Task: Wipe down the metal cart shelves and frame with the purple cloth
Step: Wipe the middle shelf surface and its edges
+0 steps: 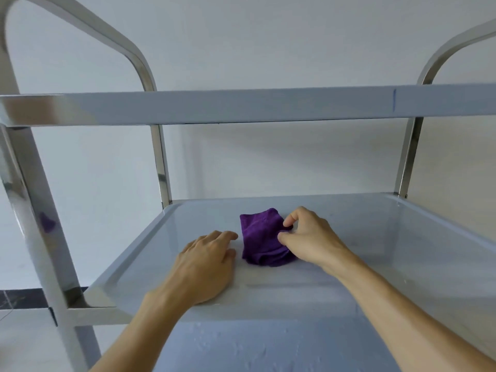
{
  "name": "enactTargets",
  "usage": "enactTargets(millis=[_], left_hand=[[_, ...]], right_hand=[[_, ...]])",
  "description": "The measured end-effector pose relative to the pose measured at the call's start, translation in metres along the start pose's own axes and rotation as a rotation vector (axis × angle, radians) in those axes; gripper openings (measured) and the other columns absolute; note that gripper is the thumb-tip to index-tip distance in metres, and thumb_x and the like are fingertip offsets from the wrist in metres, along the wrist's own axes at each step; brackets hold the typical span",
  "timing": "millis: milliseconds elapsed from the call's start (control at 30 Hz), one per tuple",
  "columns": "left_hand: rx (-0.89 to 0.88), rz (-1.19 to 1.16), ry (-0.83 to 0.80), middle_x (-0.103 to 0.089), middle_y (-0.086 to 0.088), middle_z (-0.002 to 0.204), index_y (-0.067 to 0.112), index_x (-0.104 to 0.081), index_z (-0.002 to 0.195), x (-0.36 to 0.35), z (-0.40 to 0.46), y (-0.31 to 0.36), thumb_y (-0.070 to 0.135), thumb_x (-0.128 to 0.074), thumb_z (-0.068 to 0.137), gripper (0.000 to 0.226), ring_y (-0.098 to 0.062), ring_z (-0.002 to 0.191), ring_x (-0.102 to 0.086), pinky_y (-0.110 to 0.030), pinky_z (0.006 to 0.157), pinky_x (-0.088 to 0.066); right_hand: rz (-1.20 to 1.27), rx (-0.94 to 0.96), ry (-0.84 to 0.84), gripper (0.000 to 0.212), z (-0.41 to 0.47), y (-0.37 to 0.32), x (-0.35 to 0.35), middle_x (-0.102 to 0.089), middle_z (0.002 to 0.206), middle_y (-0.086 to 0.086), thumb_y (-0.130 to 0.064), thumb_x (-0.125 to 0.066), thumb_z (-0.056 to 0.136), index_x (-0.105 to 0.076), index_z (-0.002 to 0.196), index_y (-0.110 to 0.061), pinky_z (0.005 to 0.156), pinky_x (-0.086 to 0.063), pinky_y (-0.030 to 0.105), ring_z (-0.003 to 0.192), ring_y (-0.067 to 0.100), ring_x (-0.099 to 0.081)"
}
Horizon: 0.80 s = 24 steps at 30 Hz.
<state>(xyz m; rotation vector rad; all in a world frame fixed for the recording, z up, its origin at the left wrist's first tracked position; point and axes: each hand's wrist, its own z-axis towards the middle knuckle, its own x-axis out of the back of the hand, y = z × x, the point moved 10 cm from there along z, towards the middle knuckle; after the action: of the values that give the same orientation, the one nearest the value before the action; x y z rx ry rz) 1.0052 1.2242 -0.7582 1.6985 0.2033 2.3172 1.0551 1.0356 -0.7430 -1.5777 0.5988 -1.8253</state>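
Note:
A folded purple cloth (261,236) lies on the middle shelf (389,251) of the metal cart, near its centre. My right hand (308,234) reaches in from the right and pinches the cloth's right edge between thumb and fingers. My left hand (206,261) rests flat on the shelf just left of the cloth, fingers straight and pointing toward it, with a small gap between fingertips and fabric. The upper shelf (241,107) crosses the view above as a pale band.
Shiny steel frame posts stand at the left (29,200), back left (162,167) and back right (408,157), curving into handles above. A lower shelf (268,347) shows beneath my forearms. A plain white wall is behind the cart.

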Motion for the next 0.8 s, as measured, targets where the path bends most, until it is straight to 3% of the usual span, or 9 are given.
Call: enactTargets(millis=[100,167,267,400,500,600,700,800], left_hand=[[-0.032,0.018,-0.005,-0.045,0.016,0.145,0.038,-0.046,0.136,-0.005,0.002,0.002,0.037,-0.028,0.103,0.038,-0.015,0.131,-0.043,-0.031,0.105,-0.033],[-0.038,0.03,-0.013,-0.045,0.015,0.145,0.037,-0.047,0.137,-0.008,0.003,0.001,0.037,-0.027,0.103,0.039,-0.015,0.131,-0.043,-0.032,0.106,-0.033],[-0.05,0.042,-0.022,-0.046,0.012,0.144,0.035,-0.047,0.137,-0.008,0.003,0.002,0.037,-0.026,0.103,0.04,-0.016,0.13,-0.045,-0.034,0.105,-0.034],[-0.068,0.077,-0.001,-0.053,0.009,0.137,0.031,-0.051,0.132,-0.005,0.003,0.007,0.036,-0.026,0.103,0.039,-0.019,0.12,-0.054,-0.034,0.098,-0.04],[-0.058,0.08,0.007,-0.054,0.01,0.137,0.032,-0.052,0.132,-0.003,0.003,0.006,0.037,-0.026,0.103,0.039,-0.02,0.119,-0.056,-0.033,0.095,-0.041],[-0.044,0.078,0.006,-0.054,0.013,0.137,0.035,-0.05,0.133,-0.004,0.003,0.002,0.039,-0.025,0.103,0.039,-0.02,0.12,-0.055,-0.032,0.092,-0.04],[-0.028,0.08,0.001,-0.053,0.015,0.137,0.037,-0.049,0.133,-0.006,0.003,0.001,0.039,-0.023,0.103,0.04,-0.019,0.12,-0.054,-0.03,0.084,-0.035],[0.0,0.079,0.011,-0.051,0.016,0.138,0.039,-0.05,0.132,-0.005,0.004,-0.004,0.036,-0.022,0.103,0.04,-0.019,0.12,-0.054,-0.03,0.08,-0.031]], right_hand=[[0.17,0.022,0.015,0.011,0.0,-0.008,0.015,-0.06,0.071,-0.003,-0.017,-0.062,0.084,-0.062,0.093,-0.024,0.045,-0.043,0.021,0.047,0.009,-0.055],[0.246,0.031,-0.011,0.01,-0.008,-0.01,0.034,-0.059,0.06,-0.001,-0.012,-0.062,0.083,-0.068,0.086,-0.019,0.044,-0.043,0.022,0.043,0.013,-0.052],[0.251,0.014,-0.206,0.011,-0.03,0.003,0.05,-0.057,0.056,0.001,-0.01,-0.063,0.085,-0.072,0.081,-0.015,0.046,-0.047,0.025,0.049,0.016,-0.054],[-0.151,-0.078,-0.41,0.017,-0.057,0.041,0.06,-0.062,0.064,-0.006,-0.02,-0.063,0.089,-0.072,0.079,-0.029,0.058,-0.048,0.026,0.058,0.012,-0.056],[-0.335,0.066,-0.194,0.01,-0.039,0.031,0.075,-0.07,0.092,-0.015,-0.038,-0.062,0.091,-0.07,0.085,-0.038,0.084,-0.052,0.03,0.086,0.007,-0.065],[-0.241,0.283,-0.005,0.02,-0.027,-0.01,0.048,-0.067,0.11,-0.014,-0.041,-0.053,0.096,-0.068,0.103,-0.031,0.091,-0.046,0.029,0.103,0.006,-0.06],[-0.438,0.36,-0.137,0.031,-0.021,-0.028,-0.028,-0.064,0.117,0.001,-0.037,-0.039,0.101,-0.062,0.102,-0.017,0.1,-0.042,0.039,0.115,0.023,-0.053],[-0.514,0.348,-0.222,0.026,-0.024,-0.037,-0.063,-0.056,0.107,0.003,-0.029,-0.03,0.1,-0.048,0.087,-0.016,0.1,-0.038,0.044,0.115,0.026,-0.046]])
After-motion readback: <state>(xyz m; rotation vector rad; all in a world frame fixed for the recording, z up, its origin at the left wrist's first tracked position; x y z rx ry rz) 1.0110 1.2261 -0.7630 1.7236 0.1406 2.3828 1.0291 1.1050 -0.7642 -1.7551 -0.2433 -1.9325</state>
